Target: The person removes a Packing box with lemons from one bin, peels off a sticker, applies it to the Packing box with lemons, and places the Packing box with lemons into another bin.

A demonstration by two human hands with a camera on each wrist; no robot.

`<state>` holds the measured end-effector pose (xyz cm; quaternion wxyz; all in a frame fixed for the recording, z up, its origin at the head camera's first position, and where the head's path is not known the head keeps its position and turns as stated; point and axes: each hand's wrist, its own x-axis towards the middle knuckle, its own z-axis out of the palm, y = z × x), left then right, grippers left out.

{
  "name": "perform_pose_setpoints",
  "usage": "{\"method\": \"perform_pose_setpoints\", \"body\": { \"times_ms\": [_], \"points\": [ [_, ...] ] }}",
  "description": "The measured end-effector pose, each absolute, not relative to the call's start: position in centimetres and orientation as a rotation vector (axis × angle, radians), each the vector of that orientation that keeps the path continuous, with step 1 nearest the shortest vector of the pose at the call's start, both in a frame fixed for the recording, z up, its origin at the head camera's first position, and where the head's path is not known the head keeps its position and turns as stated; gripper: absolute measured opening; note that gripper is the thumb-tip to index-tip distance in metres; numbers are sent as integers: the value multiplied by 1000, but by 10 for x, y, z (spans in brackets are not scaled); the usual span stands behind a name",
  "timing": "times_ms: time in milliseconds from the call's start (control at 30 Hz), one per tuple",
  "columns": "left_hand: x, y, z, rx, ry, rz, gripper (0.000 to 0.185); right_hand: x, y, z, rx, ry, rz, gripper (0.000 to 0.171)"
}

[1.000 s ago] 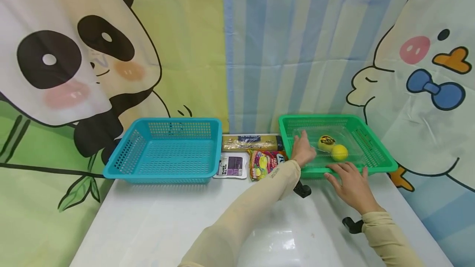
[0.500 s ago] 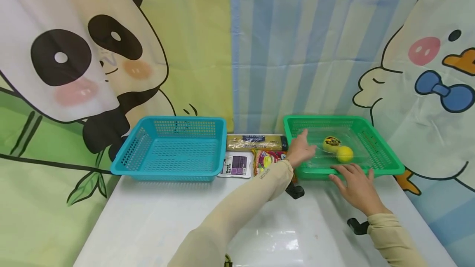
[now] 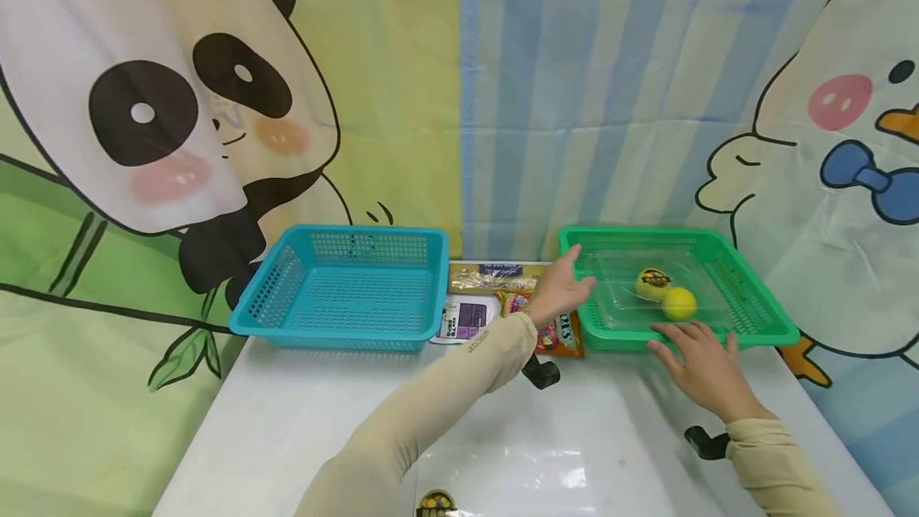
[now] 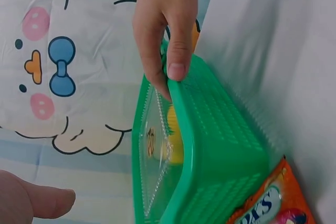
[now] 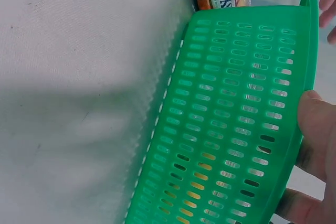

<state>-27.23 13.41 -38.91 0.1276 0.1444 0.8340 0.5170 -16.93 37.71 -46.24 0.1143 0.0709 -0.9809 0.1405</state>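
Left hand: my left hand is hovering, fingers relaxed, at the left rim of the green basket.
Right hand: my right hand is pinching its near rim.
Basket: sitting on the desk, holding two yellow balls.

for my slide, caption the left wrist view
Right hand grips the green basket rim, yellow balls inside.
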Motion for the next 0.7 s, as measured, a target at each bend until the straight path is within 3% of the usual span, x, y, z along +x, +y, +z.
{"method": "perform_pose_setpoints", "body": {
  "times_ms": [700],
  "points": [
    [-283, 58, -410, 623, 2597, 1348, 65, -180, 382, -449, 132, -2938, 428, 54]
  ]
}}
